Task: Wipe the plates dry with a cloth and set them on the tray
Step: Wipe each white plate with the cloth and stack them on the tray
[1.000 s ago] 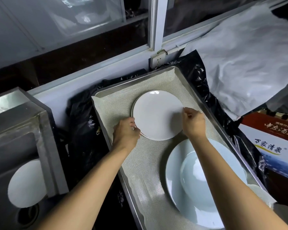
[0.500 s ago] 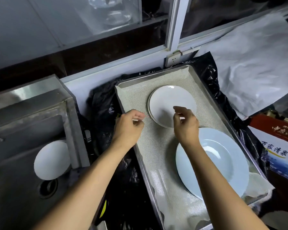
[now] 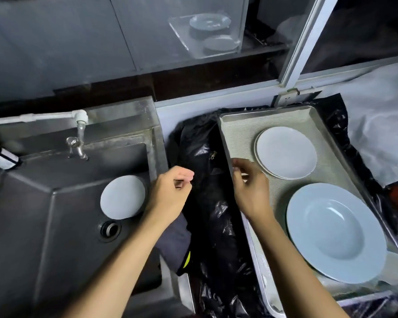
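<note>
Between sink (image 3: 55,214) and tray (image 3: 326,143): left hand (image 3: 170,196), right hand (image 3: 251,189) (fingers loosely curled, holding nothing); small plates (image 3: 286,152) stacked on tray.

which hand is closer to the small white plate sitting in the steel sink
Left. The left hand hovers beside the small white plate; the right hand is over the tray edge.

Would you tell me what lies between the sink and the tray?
In the head view, crumpled black plastic sheeting fills the gap between the sink and the tray.

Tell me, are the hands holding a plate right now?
No. The left hand and right hand hold nothing; both hang loosely curled between the sink and tray.
</note>
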`<state>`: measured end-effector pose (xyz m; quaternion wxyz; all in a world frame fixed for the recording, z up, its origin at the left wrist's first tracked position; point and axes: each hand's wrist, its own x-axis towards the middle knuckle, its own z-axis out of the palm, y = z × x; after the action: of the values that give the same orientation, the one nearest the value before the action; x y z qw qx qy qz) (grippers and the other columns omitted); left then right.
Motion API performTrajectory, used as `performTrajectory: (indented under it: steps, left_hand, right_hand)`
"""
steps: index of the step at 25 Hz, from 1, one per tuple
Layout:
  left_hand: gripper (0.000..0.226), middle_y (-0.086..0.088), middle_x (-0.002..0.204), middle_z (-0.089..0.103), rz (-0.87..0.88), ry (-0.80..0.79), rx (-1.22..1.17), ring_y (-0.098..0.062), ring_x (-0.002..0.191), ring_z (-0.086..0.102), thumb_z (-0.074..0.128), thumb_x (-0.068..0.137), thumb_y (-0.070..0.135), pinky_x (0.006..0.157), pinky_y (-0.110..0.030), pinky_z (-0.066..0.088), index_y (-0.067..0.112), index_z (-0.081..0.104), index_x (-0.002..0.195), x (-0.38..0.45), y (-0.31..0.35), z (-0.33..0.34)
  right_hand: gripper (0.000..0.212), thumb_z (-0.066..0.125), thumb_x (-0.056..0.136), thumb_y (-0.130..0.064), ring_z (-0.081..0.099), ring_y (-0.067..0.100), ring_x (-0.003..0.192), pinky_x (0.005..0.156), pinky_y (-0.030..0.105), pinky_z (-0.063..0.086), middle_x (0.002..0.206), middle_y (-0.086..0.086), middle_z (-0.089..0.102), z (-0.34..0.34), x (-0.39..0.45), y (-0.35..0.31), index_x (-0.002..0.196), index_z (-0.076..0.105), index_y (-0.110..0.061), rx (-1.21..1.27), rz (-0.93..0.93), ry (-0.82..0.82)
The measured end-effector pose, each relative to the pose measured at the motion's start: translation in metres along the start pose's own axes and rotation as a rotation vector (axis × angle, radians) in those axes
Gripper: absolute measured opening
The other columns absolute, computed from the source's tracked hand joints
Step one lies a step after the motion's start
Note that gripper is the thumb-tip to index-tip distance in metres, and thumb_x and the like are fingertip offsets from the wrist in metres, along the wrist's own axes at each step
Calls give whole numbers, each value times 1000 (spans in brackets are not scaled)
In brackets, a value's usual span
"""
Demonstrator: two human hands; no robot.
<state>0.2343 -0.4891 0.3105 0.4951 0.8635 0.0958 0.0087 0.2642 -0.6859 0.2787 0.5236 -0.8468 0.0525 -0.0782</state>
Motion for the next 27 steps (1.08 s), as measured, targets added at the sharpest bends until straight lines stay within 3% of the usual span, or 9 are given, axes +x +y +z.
performTrajectory:
  steps: [2, 6, 8, 10, 11, 15, 18, 23, 27]
  left_hand:
    - [31, 17, 93, 75, -14, 23, 0, 2, 89, 68, 61, 89, 1, 82, -12, 52, 28, 74, 95, -9, -16, -25]
    - [34, 17, 91, 75, -47, 25, -3, -7, 90, 71, 60, 88, 1, 89, -34, 57, 32, 73, 92, -27, -61, -79]
    - [33, 17, 90, 75, -62, 22, 1, -8, 90, 71, 60, 87, 2, 89, -38, 57, 32, 74, 91, -36, -90, -111]
    - [32, 21, 89, 74, -68, 23, 7, -4, 88, 70, 60, 87, 3, 87, -36, 58, 33, 74, 90, -44, -120, -144]
    - [33, 24, 89, 74, -70, 24, 15, -1, 87, 70, 60, 86, 4, 85, -34, 58, 34, 74, 89, -49, -134, -162]
    - [32, 27, 88, 72, -79, -5, 16, 2, 86, 68, 63, 86, 3, 82, -25, 57, 33, 74, 88, -64, -189, -225]
    - [31, 25, 85, 73, -107, -32, 36, 0, 85, 69, 64, 85, 2, 81, -30, 58, 31, 74, 88, -72, -227, -257]
    - [30, 21, 86, 74, -184, -18, 21, -5, 84, 70, 66, 86, 1, 80, -35, 58, 30, 74, 87, -73, -292, -272]
    - [32, 25, 87, 73, -245, 24, 4, 0, 84, 70, 67, 87, -1, 77, -20, 56, 31, 73, 88, -56, -345, -257]
  right_hand:
    - [28, 57, 97, -13, 68, 12, 103, 95, 38, 54, 116, -4, 73, 20, -14, -12, 119, 72, -17, -3, -22, -11]
    - [28, 57, 96, -10, 67, 12, 104, 95, 35, 53, 113, -3, 73, 74, -49, -39, 118, 73, -17, -42, -63, -21]
    - [27, 58, 96, -8, 67, 10, 100, 92, 24, 51, 112, -1, 73, 108, -70, -52, 116, 74, -17, -61, -46, -26]
    - [27, 58, 95, -8, 64, 2, 97, 87, 8, 44, 112, -2, 73, 142, -92, -67, 116, 74, -18, -86, -20, -44]
    - [27, 58, 95, -8, 63, 1, 96, 86, 7, 44, 112, -4, 73, 160, -103, -74, 115, 74, -18, -82, 0, -55]
    - [24, 58, 95, -7, 69, 13, 93, 88, 33, 55, 101, -2, 75, 225, -150, -101, 107, 76, -17, -61, 67, -54]
    - [22, 58, 94, -3, 69, 17, 93, 87, 41, 55, 99, 4, 76, 266, -178, -108, 104, 76, -11, -74, 98, -62]
    - [25, 61, 97, -9, 68, 7, 94, 88, 29, 54, 108, -6, 74, 320, -201, -85, 115, 74, -21, -136, 181, -174]
    - [24, 62, 98, -16, 65, -5, 91, 78, 8, 47, 105, -14, 73, 354, -192, -42, 114, 73, -29, -179, 235, -258]
